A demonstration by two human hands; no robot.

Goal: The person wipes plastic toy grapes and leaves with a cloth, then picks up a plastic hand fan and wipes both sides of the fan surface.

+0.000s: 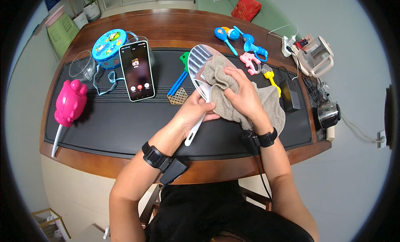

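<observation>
My left hand (197, 109) holds a plastic hand fan (200, 62) near the base of its white handle, tilted above the black desk mat (125, 123). A bunched grey-beige cloth (232, 107) lies against the face of the fan, gripped and pressed there by my right hand (242, 90). The cloth's loose end spreads to the right over the mat. Just left of the fan are a green toy piece (184, 59) with blue sticks (178, 83) and a hexagonal lattice coaster (177, 96). Part of the fan's face is hidden under the cloth.
A smartphone (137, 71) stands tilted by a blue toy drum (110, 48) and a clear cup (82, 66). A pink toy (71, 99) lies at left. Blue rattles (225, 40), a pink toy (249, 62), a yellow toy (272, 79), a black adapter (290, 95) and a kettle (315, 57) are at right.
</observation>
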